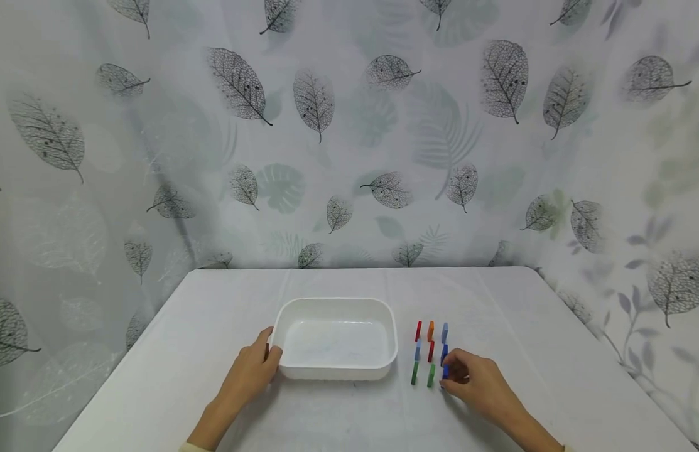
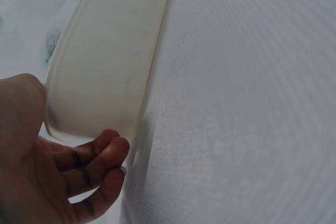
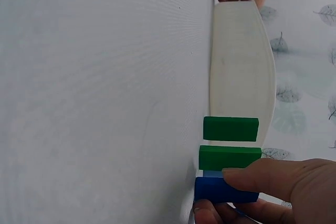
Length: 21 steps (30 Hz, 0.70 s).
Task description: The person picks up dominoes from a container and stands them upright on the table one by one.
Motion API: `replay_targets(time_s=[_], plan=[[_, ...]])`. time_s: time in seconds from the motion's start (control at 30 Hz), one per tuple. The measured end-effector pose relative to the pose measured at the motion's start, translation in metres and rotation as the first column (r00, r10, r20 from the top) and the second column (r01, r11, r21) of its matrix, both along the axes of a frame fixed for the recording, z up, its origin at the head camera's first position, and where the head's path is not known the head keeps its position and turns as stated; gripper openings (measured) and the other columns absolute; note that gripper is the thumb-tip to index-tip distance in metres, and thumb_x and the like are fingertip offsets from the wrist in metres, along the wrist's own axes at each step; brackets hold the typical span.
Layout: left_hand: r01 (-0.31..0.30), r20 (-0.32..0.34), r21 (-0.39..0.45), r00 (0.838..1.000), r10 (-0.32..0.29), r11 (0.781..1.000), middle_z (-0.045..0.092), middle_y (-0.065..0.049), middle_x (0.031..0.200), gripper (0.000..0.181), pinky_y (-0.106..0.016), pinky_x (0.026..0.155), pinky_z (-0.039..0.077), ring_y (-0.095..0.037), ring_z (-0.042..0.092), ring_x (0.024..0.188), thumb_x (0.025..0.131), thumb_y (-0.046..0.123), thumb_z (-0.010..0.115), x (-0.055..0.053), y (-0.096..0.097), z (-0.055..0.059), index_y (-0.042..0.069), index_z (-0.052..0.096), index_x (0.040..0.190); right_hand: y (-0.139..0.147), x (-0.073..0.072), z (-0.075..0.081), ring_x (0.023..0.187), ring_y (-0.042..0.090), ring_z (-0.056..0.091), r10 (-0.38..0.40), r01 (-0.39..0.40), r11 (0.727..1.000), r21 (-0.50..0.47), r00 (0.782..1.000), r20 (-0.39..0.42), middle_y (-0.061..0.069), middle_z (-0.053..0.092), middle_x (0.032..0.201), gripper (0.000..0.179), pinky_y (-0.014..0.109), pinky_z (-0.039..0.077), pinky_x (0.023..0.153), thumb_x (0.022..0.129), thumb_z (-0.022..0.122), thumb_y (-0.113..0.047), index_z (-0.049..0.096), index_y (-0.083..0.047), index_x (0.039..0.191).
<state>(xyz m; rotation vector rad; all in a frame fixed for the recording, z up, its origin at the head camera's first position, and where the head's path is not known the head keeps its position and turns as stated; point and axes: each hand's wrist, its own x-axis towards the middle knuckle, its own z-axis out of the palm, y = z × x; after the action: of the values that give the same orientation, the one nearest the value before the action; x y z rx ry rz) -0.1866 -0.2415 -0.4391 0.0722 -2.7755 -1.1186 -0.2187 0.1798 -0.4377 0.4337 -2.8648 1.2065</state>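
A white rectangular plastic basin (image 1: 338,373) stands mid-table in the head view. My left hand (image 1: 252,370) grips its left end, with the thumb at the rim and the other fingers curled by the outer wall (image 2: 105,51). To the right of the basin, several small coloured blocks stand upright in rows. My right hand (image 1: 482,383) pinches the blue block (image 3: 218,189) at the near right corner of this group, thumb on one face and fingers on the other. Beside it stand a green block (image 3: 229,157) and a darker green block (image 3: 231,129).
Farther back in the group are red (image 1: 419,330), orange (image 1: 431,331) and light blue (image 1: 444,332) blocks. Behind them come another light blue, a red and a second blue block (image 1: 443,355), nearer me. A leaf-patterned curtain (image 1: 349,157) borders the white table (image 1: 157,376).
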Motion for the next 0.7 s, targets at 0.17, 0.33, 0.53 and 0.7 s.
replay_targets(time_s=[0.17, 0.33, 0.53, 0.7], plan=[[0.0, -0.001, -0.001, 1.0, 0.0, 1.0, 0.056, 0.001, 0.065, 0.05, -0.031, 0.051, 0.041, -0.015, 0.051, 0.056, 0.103, 0.014, 0.048, 0.001, 0.0, 0.0, -0.004, 0.044, 0.149, 0.002, 0.001, -0.001, 0.077, 0.011, 0.063, 0.023, -0.023, 1.0, -0.007, 1.0, -0.009, -0.006, 0.067, 0.087, 0.028, 0.028, 0.055, 0.072, 0.079, 0.086, -0.001, 0.068, -0.007, 0.1], [-0.001, 0.002, -0.001, 1.0, 0.001, 1.0, 0.056, 0.001, 0.065, 0.05, -0.031, 0.051, 0.042, -0.015, 0.051, 0.056, 0.103, 0.014, 0.048, 0.001, 0.0, 0.001, -0.004, 0.044, 0.149, 0.003, 0.001, -0.001, 0.077, 0.011, 0.064, 0.042, -0.042, 0.999, -0.013, 0.999, -0.013, -0.005, 0.069, 0.088, 0.03, 0.028, 0.055, 0.071, 0.079, 0.086, 0.0, 0.068, -0.005, 0.103], [-0.006, -0.001, -0.008, 1.0, 0.006, 1.0, 0.056, 0.002, 0.066, 0.049, -0.03, 0.05, 0.041, -0.015, 0.051, 0.056, 0.104, 0.016, 0.05, 0.001, -0.001, 0.002, -0.004, 0.046, 0.148, 0.003, 0.006, 0.011, 0.078, 0.01, 0.065, -0.003, 0.003, 1.0, 0.001, 1.0, 0.005, -0.005, 0.07, 0.093, 0.032, 0.029, 0.055, 0.072, 0.078, 0.087, -0.003, 0.068, -0.008, 0.104], [-0.08, -0.044, -0.104, 0.996, 0.076, 0.991, 0.063, -0.005, 0.08, 0.055, -0.038, 0.056, 0.048, -0.021, 0.059, 0.066, 0.108, 0.038, 0.053, 0.001, -0.007, 0.008, -0.002, 0.052, 0.146, 0.006, 0.005, 0.033, 0.083, 0.014, 0.066, -0.031, 0.034, 0.999, 0.019, 0.991, -0.128, 0.003, 0.071, 0.101, 0.033, 0.032, 0.056, 0.073, 0.087, 0.085, -0.019, 0.069, -0.006, 0.112]])
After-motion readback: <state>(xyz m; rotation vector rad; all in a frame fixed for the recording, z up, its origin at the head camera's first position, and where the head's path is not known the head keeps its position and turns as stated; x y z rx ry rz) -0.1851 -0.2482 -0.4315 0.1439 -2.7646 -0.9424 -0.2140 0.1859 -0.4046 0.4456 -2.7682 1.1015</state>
